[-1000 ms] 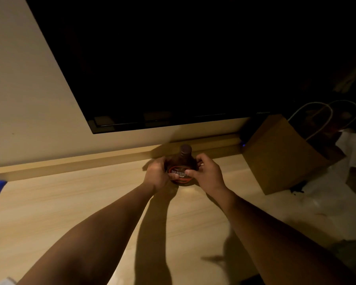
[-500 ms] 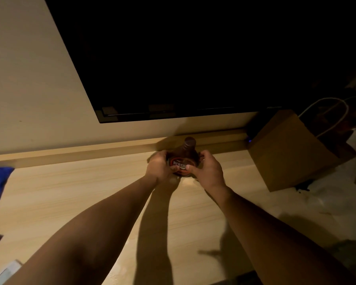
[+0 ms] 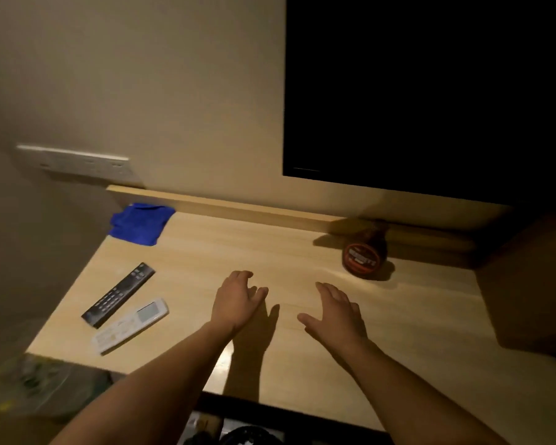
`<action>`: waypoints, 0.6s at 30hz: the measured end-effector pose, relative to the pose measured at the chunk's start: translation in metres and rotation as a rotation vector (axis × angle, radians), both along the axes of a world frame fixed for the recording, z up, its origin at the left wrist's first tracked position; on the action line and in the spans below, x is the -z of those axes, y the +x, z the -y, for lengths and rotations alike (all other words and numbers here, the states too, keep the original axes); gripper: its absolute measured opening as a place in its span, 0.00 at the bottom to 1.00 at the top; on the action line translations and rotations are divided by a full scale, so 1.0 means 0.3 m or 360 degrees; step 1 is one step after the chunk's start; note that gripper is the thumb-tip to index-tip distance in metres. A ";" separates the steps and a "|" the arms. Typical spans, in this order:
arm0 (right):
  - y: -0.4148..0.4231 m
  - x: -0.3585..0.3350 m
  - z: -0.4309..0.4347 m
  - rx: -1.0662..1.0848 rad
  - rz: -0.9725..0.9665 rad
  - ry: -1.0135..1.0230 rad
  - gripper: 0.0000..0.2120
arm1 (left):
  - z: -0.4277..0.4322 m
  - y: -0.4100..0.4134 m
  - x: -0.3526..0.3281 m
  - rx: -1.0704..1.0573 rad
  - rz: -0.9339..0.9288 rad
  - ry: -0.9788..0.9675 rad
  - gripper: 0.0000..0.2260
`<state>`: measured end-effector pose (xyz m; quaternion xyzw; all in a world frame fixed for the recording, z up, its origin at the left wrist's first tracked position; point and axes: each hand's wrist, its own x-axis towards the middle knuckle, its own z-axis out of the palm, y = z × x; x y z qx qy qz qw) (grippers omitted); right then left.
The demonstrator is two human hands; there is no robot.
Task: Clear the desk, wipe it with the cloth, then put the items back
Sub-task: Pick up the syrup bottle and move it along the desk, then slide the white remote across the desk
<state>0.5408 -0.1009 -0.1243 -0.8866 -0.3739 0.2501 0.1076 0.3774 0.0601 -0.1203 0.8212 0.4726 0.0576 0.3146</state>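
Observation:
A dark brown bottle [image 3: 365,253] with a red-rimmed label stands upright near the back of the light wooden desk [image 3: 302,277], under the black screen. My left hand [image 3: 238,300] and my right hand [image 3: 334,313] hover over the desk's middle, fingers apart, holding nothing, well short of the bottle. A blue cloth [image 3: 140,223] lies crumpled at the desk's back left corner. A black remote [image 3: 119,293] and a white remote [image 3: 130,326] lie side by side near the left edge.
A large black screen [image 3: 430,91] hangs on the wall above the desk. A brown paper bag [image 3: 527,284] stands at the right end. A white socket strip [image 3: 77,163] is on the left wall. Dark objects sit below the desk's front edge.
Both hands have let go of the bottle and pulled back toward me. The view has swung left, bringing the cloth and the two remotes into sight.

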 end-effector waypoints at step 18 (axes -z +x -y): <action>-0.478 0.102 -0.288 -0.0522 -0.0023 -0.0191 0.55 | -0.221 -0.770 0.094 -0.0550 -0.0449 0.0124 0.26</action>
